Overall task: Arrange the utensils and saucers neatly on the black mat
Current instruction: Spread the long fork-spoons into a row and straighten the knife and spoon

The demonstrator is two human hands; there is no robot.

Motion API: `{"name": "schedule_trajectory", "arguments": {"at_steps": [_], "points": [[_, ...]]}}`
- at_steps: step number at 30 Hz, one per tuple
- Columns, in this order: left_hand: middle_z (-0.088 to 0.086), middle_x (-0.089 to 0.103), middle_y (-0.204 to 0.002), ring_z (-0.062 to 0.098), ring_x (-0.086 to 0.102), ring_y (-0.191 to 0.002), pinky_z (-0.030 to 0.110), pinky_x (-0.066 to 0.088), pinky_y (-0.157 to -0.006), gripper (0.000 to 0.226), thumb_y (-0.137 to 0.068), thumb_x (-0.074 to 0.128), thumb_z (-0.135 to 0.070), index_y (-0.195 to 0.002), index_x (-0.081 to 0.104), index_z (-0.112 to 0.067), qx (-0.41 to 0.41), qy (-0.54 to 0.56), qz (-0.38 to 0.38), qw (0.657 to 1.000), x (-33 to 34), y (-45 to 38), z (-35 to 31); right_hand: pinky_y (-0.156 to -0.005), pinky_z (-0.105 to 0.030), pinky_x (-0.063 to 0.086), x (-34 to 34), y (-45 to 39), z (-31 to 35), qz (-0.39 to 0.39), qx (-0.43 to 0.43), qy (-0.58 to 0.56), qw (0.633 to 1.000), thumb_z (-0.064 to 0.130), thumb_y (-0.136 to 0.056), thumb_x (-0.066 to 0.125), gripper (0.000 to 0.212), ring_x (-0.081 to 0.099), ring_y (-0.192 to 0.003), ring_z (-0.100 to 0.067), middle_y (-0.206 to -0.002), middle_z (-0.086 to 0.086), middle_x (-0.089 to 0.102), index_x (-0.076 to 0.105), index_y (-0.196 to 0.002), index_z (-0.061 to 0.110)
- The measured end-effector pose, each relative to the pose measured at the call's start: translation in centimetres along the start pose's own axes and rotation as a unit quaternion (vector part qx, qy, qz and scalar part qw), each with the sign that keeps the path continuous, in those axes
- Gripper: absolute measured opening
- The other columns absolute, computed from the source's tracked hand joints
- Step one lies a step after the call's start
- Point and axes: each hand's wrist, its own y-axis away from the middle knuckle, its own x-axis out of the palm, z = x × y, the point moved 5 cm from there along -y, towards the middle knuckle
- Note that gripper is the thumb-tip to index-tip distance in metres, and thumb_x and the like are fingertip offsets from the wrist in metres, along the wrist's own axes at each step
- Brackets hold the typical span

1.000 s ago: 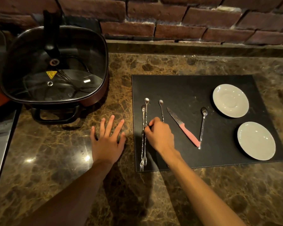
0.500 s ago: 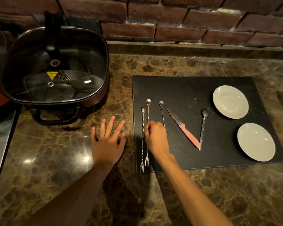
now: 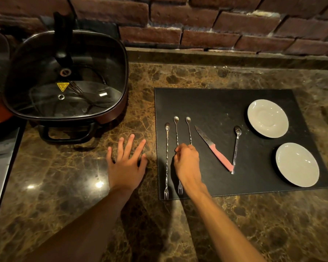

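The right hand [image 3: 187,163] is hiding the third twisted bar spoon's [image 3: 188,129] lower half on the black mat [image 3: 216,103], grip pinching the middle one [image 3: 176,133]; the left hand [image 3: 126,163] is lying flat, fingers apart, beside the mat.

A brown marbled stone surface [image 3: 68,186] is seen across the view, with bright light spots reflected on its left part. At the far left an electric skillet [image 3: 110,114] is set on it, covered by a square glass lid [image 3: 45,82] with a black handle [image 3: 62,40] and a yellow warning sticker [image 3: 62,86]. A red brick wall [image 3: 206,19] is seen behind. A metal edge [image 3: 0,167] is cut off at the left border.
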Motion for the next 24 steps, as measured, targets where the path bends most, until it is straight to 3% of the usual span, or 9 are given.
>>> {"name": "schedule_trajectory", "arguments": {"at_steps": [2, 5, 9, 11, 14, 18, 24], "points": [[-0.009, 0.023, -0.170, 0.024, 0.021, -0.159, 0.058, 0.012, -0.125, 0.052, -0.103, 0.032, -0.051, -0.155, 0.034, -0.048, 0.001, 0.002, -0.001, 1.000, 0.0, 0.0, 0.0, -0.072, -0.016, 0.034, -0.2, 0.0, -0.1, 0.007, 0.001, 0.004, 1.000, -0.003, -0.086, 0.048, 0.022, 0.054, -0.089, -0.023, -0.101, -0.006, 0.053, 0.063, -0.100, 0.006], [-0.008, 0.026, -0.170, 0.025, 0.023, -0.158, 0.059, 0.013, -0.124, 0.052, -0.103, 0.032, -0.051, -0.155, 0.036, -0.047, 0.005, 0.004, -0.009, 1.000, 0.0, 0.0, 0.0, -0.079, -0.029, 0.043, -0.3, 0.1, 0.2, 0.007, -0.018, 0.046, 0.999, 0.003, -0.089, 0.050, 0.020, 0.058, -0.092, -0.027, -0.107, -0.011, 0.056, 0.063, -0.105, 0.005], [-0.009, 0.025, -0.170, 0.024, 0.023, -0.158, 0.059, 0.013, -0.124, 0.053, -0.102, 0.032, -0.052, -0.155, 0.033, -0.049, 0.004, 0.004, -0.014, 1.000, 0.3, -0.1, 0.1, -0.083, -0.035, 0.047, -0.2, 0.9, 0.9, -0.040, -0.051, 0.042, 0.997, 0.019, -0.095, 0.053, 0.015, 0.057, -0.092, -0.025, -0.106, -0.006, 0.054, 0.060, -0.105, 0.009], [-0.008, 0.026, -0.170, 0.024, 0.024, -0.158, 0.059, 0.014, -0.123, 0.053, -0.102, 0.033, -0.052, -0.155, 0.033, -0.049, 0.007, 0.001, -0.019, 1.000, 0.4, -0.1, 0.1, -0.084, -0.037, 0.047, 0.6, 1.3, 1.6, -0.022, -0.068, 0.048, 0.996, 0.022, -0.095, 0.053, 0.016, 0.056, -0.093, -0.026, -0.106, -0.007, 0.055, 0.058, -0.104, 0.010], [-0.008, 0.026, -0.170, 0.025, 0.025, -0.157, 0.060, 0.015, -0.123, 0.053, -0.102, 0.033, -0.052, -0.155, 0.033, -0.049, 0.013, -0.005, -0.031, 0.999, 0.6, -0.1, 0.3, -0.082, -0.039, 0.046, 2.3, 1.8, 2.4, 0.037, -0.050, 0.067, 0.996, 0.016, -0.094, 0.052, 0.018, 0.057, -0.098, -0.034, -0.113, -0.014, 0.056, 0.054, -0.109, 0.006], [-0.008, 0.026, -0.170, 0.024, 0.024, -0.157, 0.059, 0.014, -0.123, 0.054, -0.102, 0.033, -0.052, -0.155, 0.032, -0.050, 0.012, -0.008, -0.035, 0.999, 0.8, -0.1, 0.3, -0.076, -0.042, 0.044, 2.6, 1.9, 2.8, 0.039, -0.025, 0.107, 0.993, -0.004, -0.088, 0.043, 0.025, 0.057, -0.100, -0.044, -0.115, -0.023, 0.056, 0.049, -0.111, 0.002], [-0.009, 0.026, -0.170, 0.023, 0.024, -0.157, 0.059, 0.015, -0.123, 0.054, -0.101, 0.035, -0.053, -0.154, 0.033, -0.050, 0.003, -0.003, -0.023, 1.000, 0.8, -0.1, 0.3, -0.079, -0.046, 0.052, 2.0, 0.4, 3.1, 0.068, 0.013, 0.162, 0.984, 0.011, -0.088, 0.059, 0.021, 0.063, -0.103, -0.044, -0.109, -0.021, 0.065, 0.059, -0.107, 0.003]]}}
